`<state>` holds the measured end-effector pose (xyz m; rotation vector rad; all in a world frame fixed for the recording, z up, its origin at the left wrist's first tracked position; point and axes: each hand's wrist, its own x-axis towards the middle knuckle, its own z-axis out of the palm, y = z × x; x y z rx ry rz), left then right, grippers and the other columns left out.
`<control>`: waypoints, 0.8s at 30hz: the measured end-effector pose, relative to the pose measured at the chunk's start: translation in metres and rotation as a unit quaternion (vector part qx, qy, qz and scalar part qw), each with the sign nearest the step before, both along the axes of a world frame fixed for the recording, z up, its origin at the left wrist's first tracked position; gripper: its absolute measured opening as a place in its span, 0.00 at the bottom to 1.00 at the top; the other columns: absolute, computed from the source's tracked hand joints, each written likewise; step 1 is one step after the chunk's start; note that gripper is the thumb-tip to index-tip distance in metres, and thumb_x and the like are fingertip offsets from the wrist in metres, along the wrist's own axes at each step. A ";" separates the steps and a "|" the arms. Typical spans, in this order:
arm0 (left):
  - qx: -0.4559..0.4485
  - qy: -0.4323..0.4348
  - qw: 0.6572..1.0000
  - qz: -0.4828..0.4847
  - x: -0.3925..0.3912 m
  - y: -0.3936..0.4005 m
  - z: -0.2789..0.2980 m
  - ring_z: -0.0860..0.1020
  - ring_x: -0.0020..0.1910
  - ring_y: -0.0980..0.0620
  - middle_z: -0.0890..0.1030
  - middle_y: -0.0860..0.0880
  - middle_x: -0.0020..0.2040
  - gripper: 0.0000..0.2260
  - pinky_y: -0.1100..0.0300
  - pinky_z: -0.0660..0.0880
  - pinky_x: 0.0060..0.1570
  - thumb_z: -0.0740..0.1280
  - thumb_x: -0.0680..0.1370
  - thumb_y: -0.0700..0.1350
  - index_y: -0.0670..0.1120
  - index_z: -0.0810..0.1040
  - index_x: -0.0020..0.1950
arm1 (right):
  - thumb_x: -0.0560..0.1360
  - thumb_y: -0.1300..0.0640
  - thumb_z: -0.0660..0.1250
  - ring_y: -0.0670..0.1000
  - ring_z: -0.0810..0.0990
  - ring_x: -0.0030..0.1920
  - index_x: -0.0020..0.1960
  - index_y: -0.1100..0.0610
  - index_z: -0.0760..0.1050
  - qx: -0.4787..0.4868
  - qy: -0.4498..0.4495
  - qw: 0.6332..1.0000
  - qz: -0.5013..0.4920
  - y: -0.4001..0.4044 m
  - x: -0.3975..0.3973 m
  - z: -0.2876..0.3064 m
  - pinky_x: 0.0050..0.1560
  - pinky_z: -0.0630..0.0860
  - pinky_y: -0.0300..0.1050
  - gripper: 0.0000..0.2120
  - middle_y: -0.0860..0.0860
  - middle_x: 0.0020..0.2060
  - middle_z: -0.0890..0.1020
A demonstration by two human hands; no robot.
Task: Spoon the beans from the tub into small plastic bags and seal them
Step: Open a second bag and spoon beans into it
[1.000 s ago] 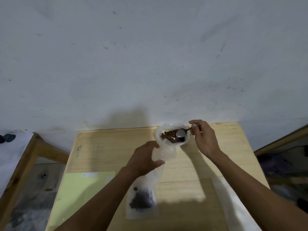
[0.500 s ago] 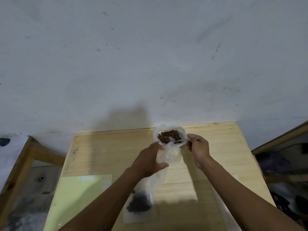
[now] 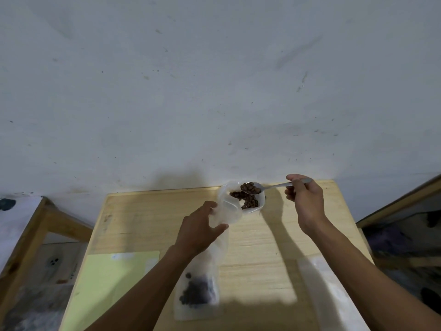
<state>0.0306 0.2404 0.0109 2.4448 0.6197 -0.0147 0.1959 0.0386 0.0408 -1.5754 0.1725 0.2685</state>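
A clear tub (image 3: 261,201) with brown beans (image 3: 249,202) stands at the far edge of the wooden table (image 3: 274,240). My right hand (image 3: 306,203) grips a metal spoon (image 3: 267,187) by its handle; the bowl, heaped with beans, hovers above the tub. My left hand (image 3: 199,231) holds a clear plastic bag (image 3: 228,207) by its neck, the mouth raised beside the tub's left rim. The bag hangs down toward me, with a dark clump of beans (image 3: 196,291) at its bottom.
A pale green sheet (image 3: 107,283) lies on the table's near left. Clear plastic bags (image 3: 331,295) lie at the near right under my forearm. A wooden frame (image 3: 31,235) stands left of the table; dark clutter sits on the right. A white wall is behind.
My right hand moved right and up, lifting the spoon out of the tub loaded with beans. The left hand keeps its hold on the bag.
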 end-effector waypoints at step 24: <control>0.032 0.031 0.999 -0.003 0.002 -0.007 0.010 0.80 0.55 0.53 0.80 0.54 0.61 0.29 0.57 0.75 0.56 0.71 0.72 0.62 0.53 0.69 0.69 | 0.81 0.56 0.62 0.47 0.80 0.47 0.53 0.46 0.80 -0.101 -0.223 0.953 0.177 0.005 -0.027 0.043 0.45 0.74 0.39 0.09 0.45 0.45 0.81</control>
